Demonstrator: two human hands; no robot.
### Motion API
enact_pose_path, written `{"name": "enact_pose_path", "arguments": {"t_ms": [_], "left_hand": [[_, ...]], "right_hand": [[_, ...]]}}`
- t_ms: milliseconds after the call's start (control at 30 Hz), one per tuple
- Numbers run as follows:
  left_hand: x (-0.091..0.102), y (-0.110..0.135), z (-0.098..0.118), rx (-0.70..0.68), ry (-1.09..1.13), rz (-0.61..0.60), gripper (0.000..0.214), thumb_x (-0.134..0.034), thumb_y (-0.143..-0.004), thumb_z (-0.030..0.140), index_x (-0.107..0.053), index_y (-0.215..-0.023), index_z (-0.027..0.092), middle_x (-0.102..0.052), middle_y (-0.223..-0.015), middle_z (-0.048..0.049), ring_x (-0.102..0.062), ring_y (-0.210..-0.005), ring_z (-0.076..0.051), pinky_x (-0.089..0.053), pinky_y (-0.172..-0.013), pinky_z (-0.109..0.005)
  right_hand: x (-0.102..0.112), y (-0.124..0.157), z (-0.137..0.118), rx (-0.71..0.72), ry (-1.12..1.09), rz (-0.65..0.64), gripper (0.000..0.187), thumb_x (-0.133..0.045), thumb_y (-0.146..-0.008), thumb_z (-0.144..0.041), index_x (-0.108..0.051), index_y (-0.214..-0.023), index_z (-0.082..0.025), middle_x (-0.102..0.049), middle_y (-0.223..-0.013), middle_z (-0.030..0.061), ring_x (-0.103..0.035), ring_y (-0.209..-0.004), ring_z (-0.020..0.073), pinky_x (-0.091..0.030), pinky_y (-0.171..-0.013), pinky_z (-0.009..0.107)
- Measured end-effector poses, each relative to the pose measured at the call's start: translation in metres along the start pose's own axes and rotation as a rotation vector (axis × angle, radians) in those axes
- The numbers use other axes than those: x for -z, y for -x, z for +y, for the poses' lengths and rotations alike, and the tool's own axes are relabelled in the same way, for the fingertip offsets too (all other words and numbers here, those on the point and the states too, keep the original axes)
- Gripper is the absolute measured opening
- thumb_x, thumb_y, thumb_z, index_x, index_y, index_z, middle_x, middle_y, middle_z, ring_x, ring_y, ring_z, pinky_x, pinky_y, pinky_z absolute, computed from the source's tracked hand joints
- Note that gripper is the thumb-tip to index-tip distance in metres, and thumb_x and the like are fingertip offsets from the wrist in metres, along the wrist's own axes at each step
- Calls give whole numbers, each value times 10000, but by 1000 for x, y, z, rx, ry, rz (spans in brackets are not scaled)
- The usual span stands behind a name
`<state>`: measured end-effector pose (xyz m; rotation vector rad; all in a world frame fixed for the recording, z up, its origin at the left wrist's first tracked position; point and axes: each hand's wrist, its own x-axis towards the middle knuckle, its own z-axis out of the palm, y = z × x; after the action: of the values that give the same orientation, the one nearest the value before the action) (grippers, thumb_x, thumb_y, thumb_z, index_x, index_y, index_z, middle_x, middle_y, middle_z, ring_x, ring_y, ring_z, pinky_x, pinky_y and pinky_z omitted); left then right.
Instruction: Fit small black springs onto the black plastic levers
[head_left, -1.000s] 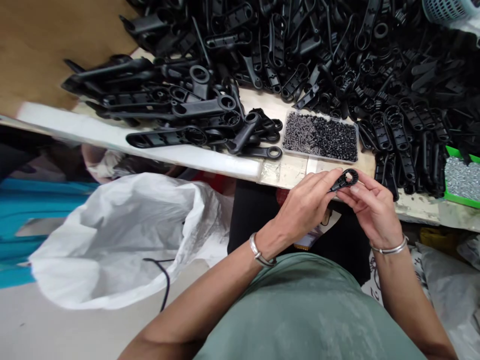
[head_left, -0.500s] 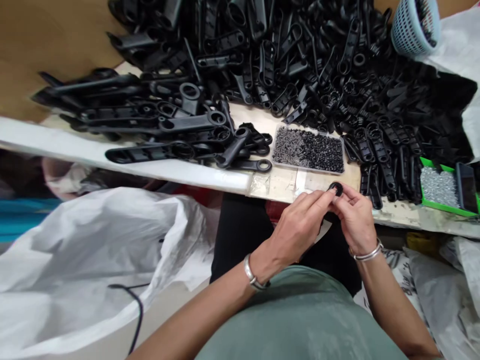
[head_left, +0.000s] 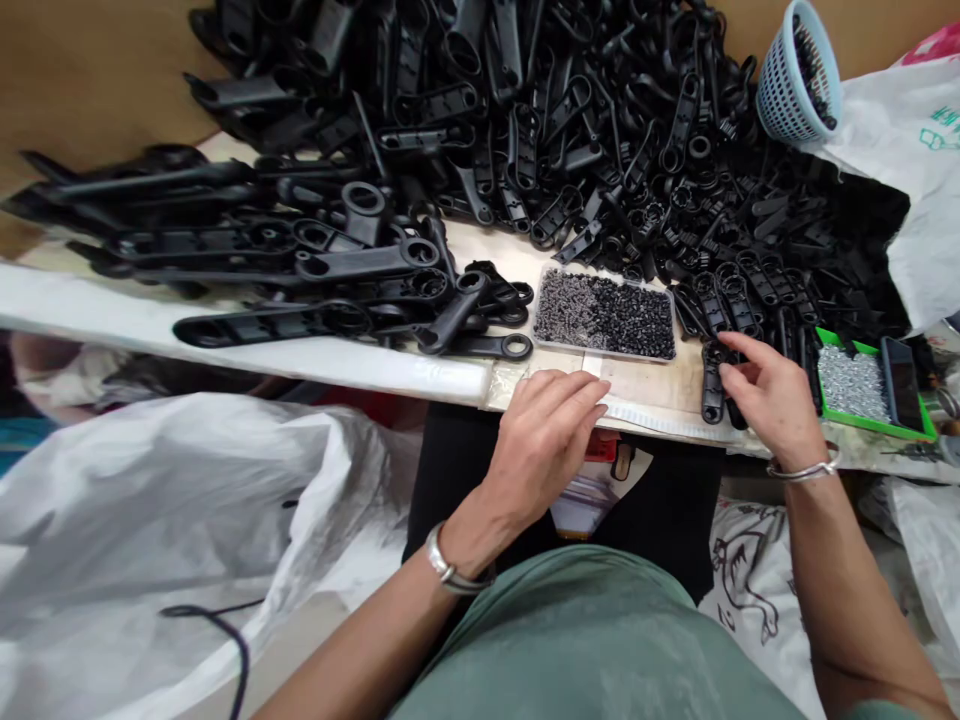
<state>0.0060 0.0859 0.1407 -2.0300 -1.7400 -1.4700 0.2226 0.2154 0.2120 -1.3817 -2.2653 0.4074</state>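
Note:
My left hand (head_left: pixel 551 425) lies palm down at the front edge of the table, its fingers stretched out; nothing shows in it, though its underside is hidden. With thumb and index finger, my right hand (head_left: pixel 772 400) grips the ring end of a black plastic arm (head_left: pixel 712 385), long and hollow-backed, at the front of a row of similar pieces. Between the hands, further back, stands a clear tray (head_left: pixel 604 352) of small dark grey and black parts.
Black arms (head_left: pixel 360 255) are heaped at the left and back. Right of my right hand, a green tray (head_left: pixel 874 428) holds small silvery parts, beside a dark phone-like slab (head_left: pixel 902 380). A blue basket (head_left: pixel 780 90) stands at the back right. A white sack (head_left: pixel 300 480) hangs open at lower left.
My hands were together holding a black piece with a round end. They have parted: the left has moved left, the right has moved right to the row of black arms.

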Motion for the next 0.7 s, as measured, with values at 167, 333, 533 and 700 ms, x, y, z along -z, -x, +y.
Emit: {"name": "enact_pose_path", "arguments": {"t_ms": [167, 333, 533, 700], "left_hand": [[4, 1, -6, 1, -90, 0, 126, -553, -935, 157, -662, -996, 152, -722, -975, -79, -612, -875, -207, -496, -768, -363], [12, -7, -14, 7, -222, -12, 94, -571, -926, 156, -665, -923, 155, -714, -900, -53, -558, -801, -201, -425, -708, -347], [31, -25, -32, 28, -436, 5, 112, -577, -908, 138, -668, -851, 171, -702, -837, -49, -510, -771, -224, -333, -679, -375], [56, -34, -49, 144, -577, 110, 97, -578, -919, 209, -665, -876, 216, -680, -818, -47, -507, -797, -243, -317, -702, -400]], "right_hand": [[-23, 2, -11, 195, 425, 13, 358, -467, -855, -127, -708, -1115, -173, -643, -1192, 105, -644, -845, 214, -517, -743, 340], [-31, -4, -1, 279, 735, 31, 269, -493, -900, -142, -719, -1035, -197, -666, -1141, 69, -590, -848, 212, -356, -517, 315], [-29, -4, 16, 349, 738, 229, 247, -486, -968, -219, -728, -949, -173, -692, -1040, 79, -548, -892, 235, -364, -576, 322], [-19, 3, 24, 371, 511, 305, 227, -537, -966, -295, -730, -1009, -184, -708, -1023, 97, -610, -910, 268, -490, -764, 387]]}}
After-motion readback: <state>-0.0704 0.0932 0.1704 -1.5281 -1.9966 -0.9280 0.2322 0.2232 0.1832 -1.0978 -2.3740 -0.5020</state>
